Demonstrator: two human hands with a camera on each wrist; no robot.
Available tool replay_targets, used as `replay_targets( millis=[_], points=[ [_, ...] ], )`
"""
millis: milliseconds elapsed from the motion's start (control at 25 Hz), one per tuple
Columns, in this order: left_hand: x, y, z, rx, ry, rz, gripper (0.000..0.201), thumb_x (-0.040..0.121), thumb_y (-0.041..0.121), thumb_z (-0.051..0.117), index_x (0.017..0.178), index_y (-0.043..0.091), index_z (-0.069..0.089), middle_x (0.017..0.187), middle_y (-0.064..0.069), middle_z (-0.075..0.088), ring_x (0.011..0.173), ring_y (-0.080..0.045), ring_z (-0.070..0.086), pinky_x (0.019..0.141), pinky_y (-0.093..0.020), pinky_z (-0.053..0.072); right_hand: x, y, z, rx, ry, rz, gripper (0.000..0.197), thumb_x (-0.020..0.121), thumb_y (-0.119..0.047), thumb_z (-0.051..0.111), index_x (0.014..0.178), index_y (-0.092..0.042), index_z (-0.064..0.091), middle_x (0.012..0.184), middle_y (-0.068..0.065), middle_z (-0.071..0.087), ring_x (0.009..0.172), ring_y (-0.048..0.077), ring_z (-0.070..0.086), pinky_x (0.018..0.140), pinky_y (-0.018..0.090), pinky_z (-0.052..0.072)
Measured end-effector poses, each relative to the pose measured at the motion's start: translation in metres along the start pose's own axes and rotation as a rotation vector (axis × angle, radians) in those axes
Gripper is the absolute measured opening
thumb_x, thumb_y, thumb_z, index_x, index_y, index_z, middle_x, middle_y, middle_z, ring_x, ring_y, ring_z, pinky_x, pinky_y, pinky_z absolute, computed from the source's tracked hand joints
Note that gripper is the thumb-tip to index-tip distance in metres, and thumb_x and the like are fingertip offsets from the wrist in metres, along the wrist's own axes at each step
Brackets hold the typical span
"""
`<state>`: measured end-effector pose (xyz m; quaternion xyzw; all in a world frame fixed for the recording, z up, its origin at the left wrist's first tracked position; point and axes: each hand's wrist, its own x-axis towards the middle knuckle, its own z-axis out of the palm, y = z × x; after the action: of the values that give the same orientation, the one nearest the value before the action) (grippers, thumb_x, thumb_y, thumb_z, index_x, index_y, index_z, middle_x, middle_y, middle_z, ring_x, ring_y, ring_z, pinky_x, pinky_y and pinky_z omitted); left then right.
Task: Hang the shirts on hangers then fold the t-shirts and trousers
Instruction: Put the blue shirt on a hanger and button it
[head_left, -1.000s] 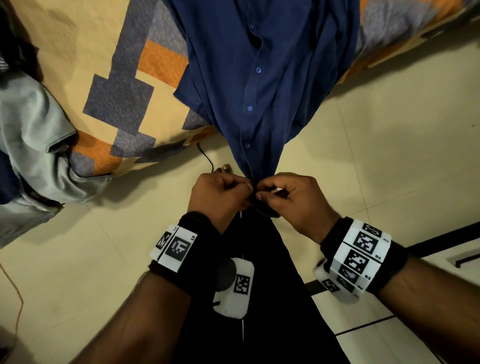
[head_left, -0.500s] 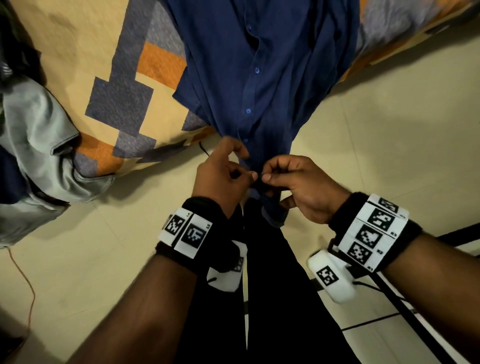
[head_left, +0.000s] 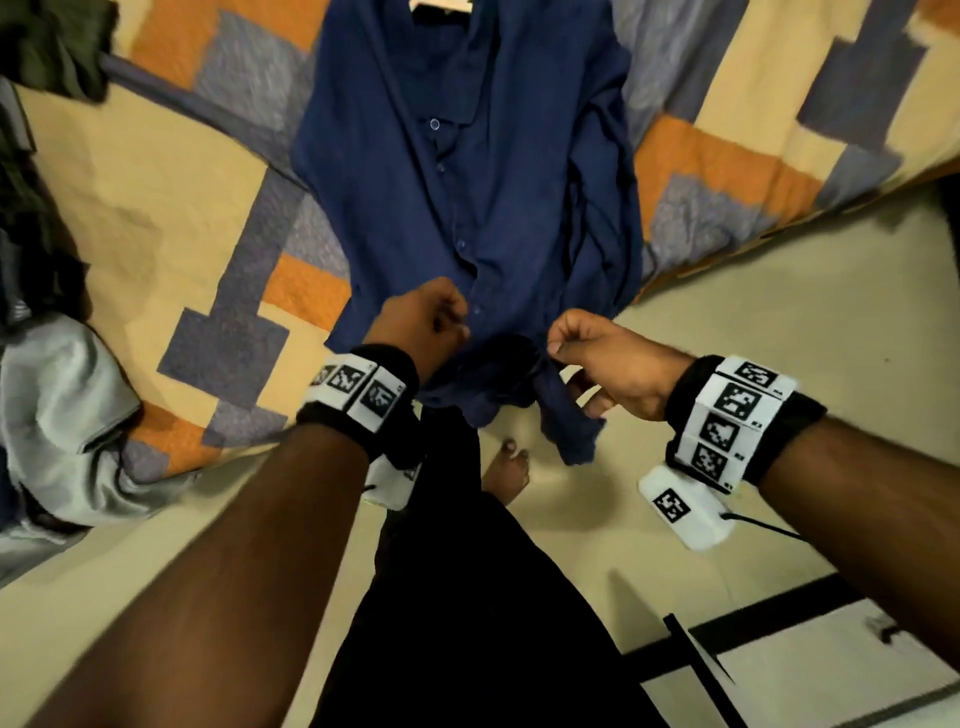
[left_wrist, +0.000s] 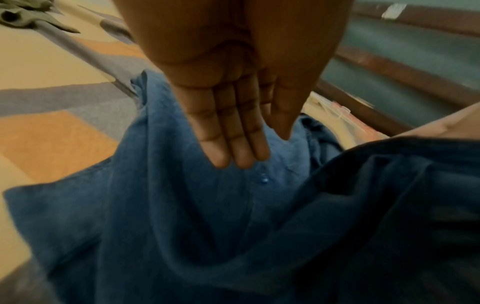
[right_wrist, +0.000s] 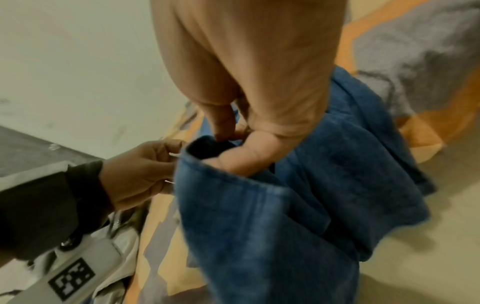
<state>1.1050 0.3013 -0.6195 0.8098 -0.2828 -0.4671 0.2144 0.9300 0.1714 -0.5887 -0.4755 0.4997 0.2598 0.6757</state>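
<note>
I see the patchwork bedspread (head_left: 171, 218) filling the far side, with the navy button-up shirt (head_left: 467, 218) draped over its edge onto the floor. A grey garment (head_left: 57, 410) lies heaped at the left. My right hand (head_left: 608, 364) pinches the shirt's lower hem. My left hand (head_left: 421, 327) sits over the placket; whether it grips cloth, I cannot tell. A bare foot (head_left: 506, 470) stands below the hem.

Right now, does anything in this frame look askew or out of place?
The blue shirt is bunched and twisted at its lower end, over the bed's edge, where the right hand pinches its hem, while the upper part lies flat on the bedspread. A grey garment also sags off the bed toward the floor.
</note>
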Motion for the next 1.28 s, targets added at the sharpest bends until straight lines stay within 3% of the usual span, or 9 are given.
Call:
replay_targets(
  millis=[240,440,600,720,840,920,1000,1160,1280],
  points=[
    [0.09,-0.023,-0.055,0.231,-0.088,-0.073,0.023,0.084,0.01,0.064,0.107,0.009,0.062,0.099,-0.013,0.066,0.095,-0.029,0.062,0.079,-0.03,0.044,0.04,-0.03,-0.051,0.26,0.079,0.147,0.028,0.099,-0.003,0.033,0.079,-0.02,0.045,0.051,0.003,0.042,0.028,0.009,0.03,0.03,0.011,0.018],
    [0.116,-0.026,-0.072,0.227,-0.171,-0.109,0.019,0.086,0.014,0.063,0.104,0.011,0.062,0.098,-0.009,0.064,0.095,-0.028,0.061,0.079,-0.027,0.043,0.053,-0.063,-0.081,0.478,0.088,0.139,0.026,0.102,-0.012,0.034,0.081,-0.017,0.049,0.053,0.002,0.04,0.028,0.005,0.024,0.028,0.008,0.018],
    [0.129,-0.024,-0.077,0.146,-0.198,-0.139,0.009,0.086,0.012,0.062,0.095,0.013,0.062,0.092,-0.009,0.067,0.076,-0.023,0.063,0.077,-0.031,0.052,0.066,-0.075,-0.092,0.431,0.058,0.126,0.026,0.101,-0.012,0.036,0.079,-0.016,0.05,0.054,0.003,0.037,0.027,0.006,0.024,0.029,0.009,0.018],
    [0.142,-0.016,-0.088,0.114,-0.15,-0.141,0.004,0.086,0.016,0.061,0.09,0.017,0.062,0.09,-0.011,0.07,0.071,-0.026,0.066,0.074,-0.036,0.056,0.072,-0.096,-0.096,0.05,0.107,0.043,0.022,0.102,-0.013,0.041,0.081,-0.014,0.05,0.059,0.009,0.042,0.033,0.012,0.034,0.033,0.017,0.026],
    [0.161,-0.008,-0.109,0.164,0.11,-0.103,0.014,0.086,0.021,0.061,0.098,0.015,0.066,0.098,-0.013,0.067,0.09,-0.031,0.063,0.081,-0.038,0.051,0.088,-0.134,-0.1,-0.556,0.353,-0.321,0.02,0.095,-0.025,0.058,0.079,-0.014,0.055,0.067,-0.001,0.06,0.06,0.015,0.054,0.058,0.028,0.042],
    [0.177,-0.002,-0.126,0.202,0.248,-0.067,0.026,0.087,0.021,0.061,0.111,0.012,0.062,0.115,-0.018,0.058,0.104,-0.036,0.056,0.089,-0.041,0.046,0.11,-0.17,-0.103,-0.529,0.492,-0.503,0.022,0.091,-0.025,0.063,0.074,-0.011,0.058,0.066,-0.001,0.059,0.066,0.013,0.054,0.065,0.03,0.041],
    [0.194,0.004,-0.141,0.267,0.28,-0.096,0.045,0.087,0.021,0.062,0.13,0.013,0.05,0.132,-0.019,0.044,0.116,-0.04,0.047,0.098,-0.046,0.04,0.142,-0.211,-0.106,-0.481,0.575,-0.594,0.023,0.089,-0.024,0.064,0.075,-0.005,0.061,0.071,0.007,0.061,0.068,0.017,0.055,0.067,0.031,0.043],
    [0.225,0.008,-0.156,0.388,0.147,-0.179,0.057,0.086,0.017,0.06,0.138,0.014,0.037,0.129,-0.023,0.048,0.114,-0.045,0.048,0.093,-0.051,0.042,0.194,-0.274,-0.099,-0.819,0.473,-0.671,0.018,0.087,-0.027,0.062,0.091,-0.011,0.068,0.096,0.013,0.063,0.091,0.03,0.059,0.08,0.039,0.046],
    [0.225,0.015,-0.158,0.267,0.184,-0.129,0.045,0.085,0.004,0.056,0.129,0.005,0.048,0.116,-0.026,0.059,0.106,-0.043,0.056,0.083,-0.038,0.043,0.207,-0.286,-0.082,-1.103,0.401,-0.669,0.037,0.084,-0.037,0.066,0.115,-0.016,0.063,0.116,0.013,0.055,0.107,0.035,0.052,0.09,0.044,0.044]
  ],
)
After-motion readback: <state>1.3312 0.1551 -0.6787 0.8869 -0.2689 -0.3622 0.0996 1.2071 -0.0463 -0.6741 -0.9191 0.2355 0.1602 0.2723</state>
